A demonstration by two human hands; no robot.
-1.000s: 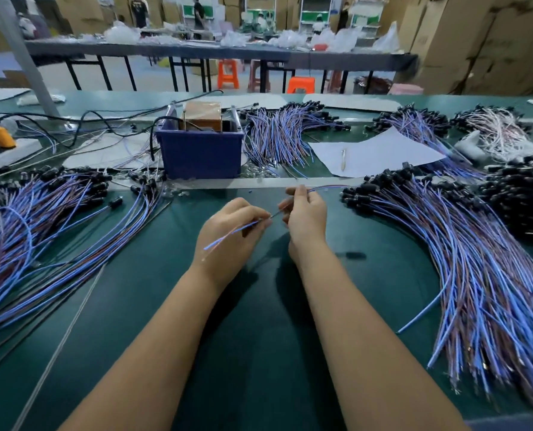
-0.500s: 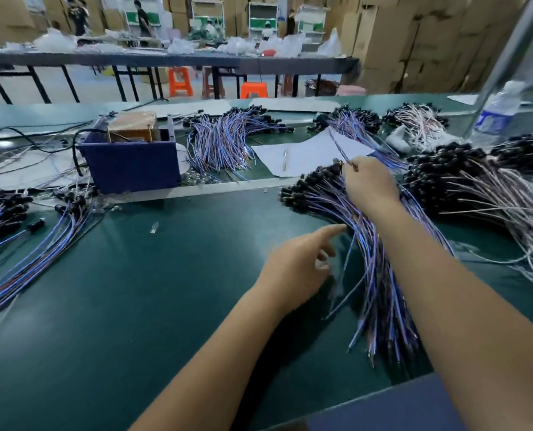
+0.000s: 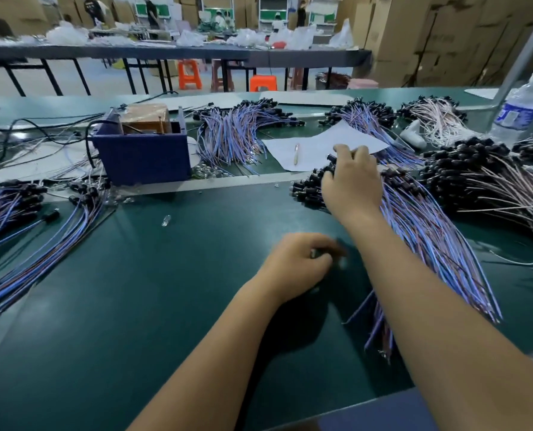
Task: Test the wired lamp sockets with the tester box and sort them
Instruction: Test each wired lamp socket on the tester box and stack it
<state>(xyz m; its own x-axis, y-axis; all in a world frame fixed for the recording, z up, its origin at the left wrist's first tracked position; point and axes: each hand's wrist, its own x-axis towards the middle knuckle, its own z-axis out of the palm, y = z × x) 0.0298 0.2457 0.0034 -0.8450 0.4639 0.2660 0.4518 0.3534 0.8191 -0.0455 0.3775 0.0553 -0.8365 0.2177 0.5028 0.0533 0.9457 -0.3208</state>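
The right hand [image 3: 352,185] lies on the socket end of a bundle of blue and purple wired lamp sockets [image 3: 430,237] at the right side of the green bench [image 3: 134,306]; its fingers curl down among the black socket heads, and one dark socket shows at the fingertips, though whether it is actually pinched cannot be told. The left hand [image 3: 296,265] sits low over the bench surface near the front middle, fingers curled inward; the fingertips are blurred, so whether they hold anything cannot be told. The tester box [image 3: 141,150], a blue open-topped case with a brown block inside and black cables leading off to the left, stands toward the far left of the bench. A second group of wired sockets [image 3: 26,231] fans out along the left edge. Further bundles lie behind: one [image 3: 231,135] just right of the box, and pale-wired ones [image 3: 489,178] at the far right. A white paper sheet [image 3: 315,147] with a pen [image 3: 296,154] on it lies beyond the right hand. A water bottle [image 3: 520,110] stands at the far right corner.
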